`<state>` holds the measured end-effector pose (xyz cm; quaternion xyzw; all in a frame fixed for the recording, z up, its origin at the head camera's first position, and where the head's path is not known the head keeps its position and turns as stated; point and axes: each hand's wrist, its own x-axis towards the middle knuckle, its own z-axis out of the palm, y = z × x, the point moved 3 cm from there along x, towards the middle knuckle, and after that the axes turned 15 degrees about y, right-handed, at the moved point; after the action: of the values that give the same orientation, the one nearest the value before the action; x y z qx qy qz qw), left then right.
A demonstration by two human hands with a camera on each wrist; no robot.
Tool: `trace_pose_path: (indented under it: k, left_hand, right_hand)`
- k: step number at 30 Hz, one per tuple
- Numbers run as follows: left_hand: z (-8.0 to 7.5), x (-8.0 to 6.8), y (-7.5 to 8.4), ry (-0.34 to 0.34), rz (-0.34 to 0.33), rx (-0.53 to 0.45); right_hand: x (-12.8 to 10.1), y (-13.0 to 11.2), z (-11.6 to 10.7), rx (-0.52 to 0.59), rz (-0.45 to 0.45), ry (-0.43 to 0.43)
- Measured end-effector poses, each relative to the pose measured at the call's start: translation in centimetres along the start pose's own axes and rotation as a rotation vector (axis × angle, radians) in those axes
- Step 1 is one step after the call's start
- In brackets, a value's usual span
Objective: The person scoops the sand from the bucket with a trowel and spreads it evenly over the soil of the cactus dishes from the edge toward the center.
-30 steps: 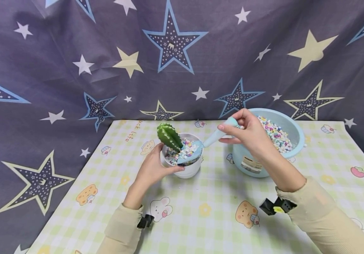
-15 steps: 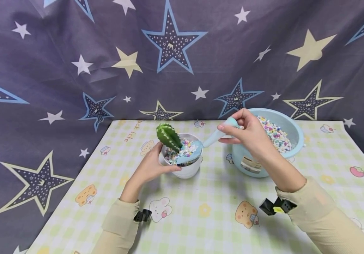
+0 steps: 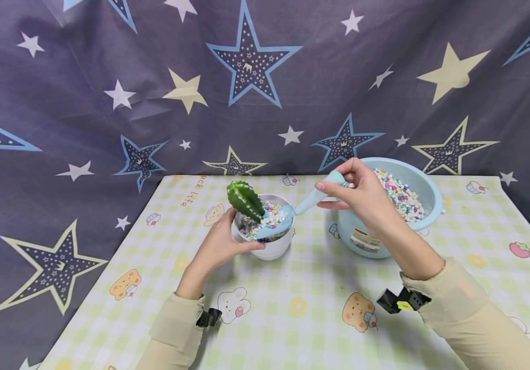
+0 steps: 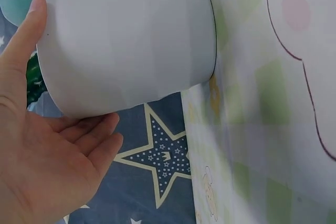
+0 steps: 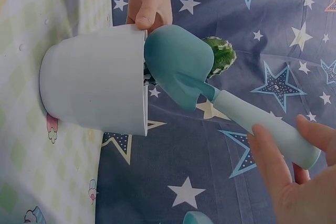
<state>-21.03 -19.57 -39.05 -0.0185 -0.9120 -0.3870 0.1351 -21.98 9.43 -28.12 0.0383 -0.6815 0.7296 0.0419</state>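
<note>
The left hand curls round the white tapered pot from the left; the right hand pinches the pale-blue pointed trowel across its right rim, virtually unmoved since earlier.

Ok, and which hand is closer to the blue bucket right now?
The right. In the head view, the right hand, holding the trowel, overlaps the left side of the blue bucket; the left hand is farther left, at the white pot.
</note>
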Motion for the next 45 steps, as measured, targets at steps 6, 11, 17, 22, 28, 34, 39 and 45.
trace_pose_path:
  k: [6, 11, 17, 22, 28, 34, 39, 45]
  left_hand:
    - [0.1, -0.3, 0.4, 0.025, -0.024, 0.022]
    - [0.1, -0.5, 0.7, 0.042, -0.047, 0.063]
    - [0.3, -0.7, 0.9, 0.061, -0.064, 0.115]
    - [0.3, -0.8, 1.2, 0.078, -0.07, 0.158]
    - [0.5, -1.1, 1.5, 0.096, -0.074, 0.204]
    - [0.6, -1.1, 1.5, 0.091, -0.071, 0.199]
    - [0.5, -0.7, 0.8, 0.045, -0.035, 0.108]
    - [0.4, -0.3, 0.4, 0.006, -0.021, 0.042]
  right_hand:
    - [0.0, -0.1, 0.1, -0.007, 0.004, 0.001]
    - [-0.1, -0.3, 0.1, -0.014, 0.001, 0.003]
    - [0.0, -0.3, 0.2, -0.025, -0.013, -0.001]
    - [0.0, -0.4, 0.3, -0.045, -0.031, -0.002]
    - [-0.1, -0.7, 0.3, -0.07, -0.039, 0.004]
    - [-0.1, -0.8, 0.3, -0.076, -0.037, 0.006]
    - [-0.2, -0.7, 0.2, -0.069, -0.028, 0.01]
    - [-0.2, -0.8, 0.1, -0.067, -0.032, 0.009]
